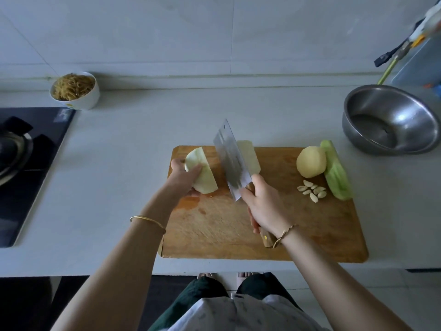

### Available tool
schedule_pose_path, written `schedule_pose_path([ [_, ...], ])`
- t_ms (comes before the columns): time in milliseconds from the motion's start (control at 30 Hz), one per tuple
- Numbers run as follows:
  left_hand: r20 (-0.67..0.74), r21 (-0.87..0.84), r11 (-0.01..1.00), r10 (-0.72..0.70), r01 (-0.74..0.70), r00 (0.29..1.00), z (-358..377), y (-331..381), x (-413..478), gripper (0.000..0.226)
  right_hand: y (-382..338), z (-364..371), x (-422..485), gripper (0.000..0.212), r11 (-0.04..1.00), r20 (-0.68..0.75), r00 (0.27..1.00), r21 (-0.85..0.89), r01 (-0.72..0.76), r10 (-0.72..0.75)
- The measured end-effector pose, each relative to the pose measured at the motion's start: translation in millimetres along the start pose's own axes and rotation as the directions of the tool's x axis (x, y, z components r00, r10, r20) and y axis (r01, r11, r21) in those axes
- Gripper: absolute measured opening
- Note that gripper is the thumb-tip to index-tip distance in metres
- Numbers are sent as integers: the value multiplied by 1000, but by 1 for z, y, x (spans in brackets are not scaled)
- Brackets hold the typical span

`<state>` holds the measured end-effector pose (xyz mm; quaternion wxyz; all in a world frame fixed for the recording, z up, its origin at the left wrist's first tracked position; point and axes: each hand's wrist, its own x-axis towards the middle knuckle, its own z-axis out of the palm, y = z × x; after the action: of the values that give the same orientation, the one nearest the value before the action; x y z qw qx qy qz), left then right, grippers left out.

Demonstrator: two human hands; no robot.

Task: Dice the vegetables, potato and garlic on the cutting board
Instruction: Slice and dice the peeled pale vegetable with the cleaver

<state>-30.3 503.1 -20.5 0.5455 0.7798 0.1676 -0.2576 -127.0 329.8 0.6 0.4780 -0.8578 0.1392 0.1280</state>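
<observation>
A wooden cutting board (298, 230) lies on the counter. My left hand (183, 177) grips a pale peeled vegetable half (202, 173) at the board's far left. My right hand (262, 206) holds the wooden handle of a cleaver (230, 161), whose blade is raised and tilted between the two halves. The other pale half (249, 155) lies just right of the blade, partly hidden by it. A peeled potato (311, 164), several garlic cloves (312, 190) and a light green vegetable piece (336, 173) sit at the board's far right.
A steel bowl (391, 120) stands on the counter at the right, behind the board. A white bowl of brown noodles (74, 90) sits at the back left, beside a black gas hob (26, 163). The counter's front edge runs just below the board.
</observation>
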Motion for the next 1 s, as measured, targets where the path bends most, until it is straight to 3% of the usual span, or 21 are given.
schedule_pose_path([
  [200, 48, 36, 999, 0, -2, 999, 5, 1, -2, 53, -33, 6, -1, 19, 938, -57, 987, -322, 125, -151],
  [500, 78, 46, 999, -11, 8, 997, 9, 5, -4, 61, -49, -5, -6, 19, 966, -48, 986, -214, 148, -162],
  [1000, 26, 67, 998, 5, -7, 1000, 10, 8, -2, 57, -59, 0, -10, 14, 928, -2, 988, -344, 143, -153],
])
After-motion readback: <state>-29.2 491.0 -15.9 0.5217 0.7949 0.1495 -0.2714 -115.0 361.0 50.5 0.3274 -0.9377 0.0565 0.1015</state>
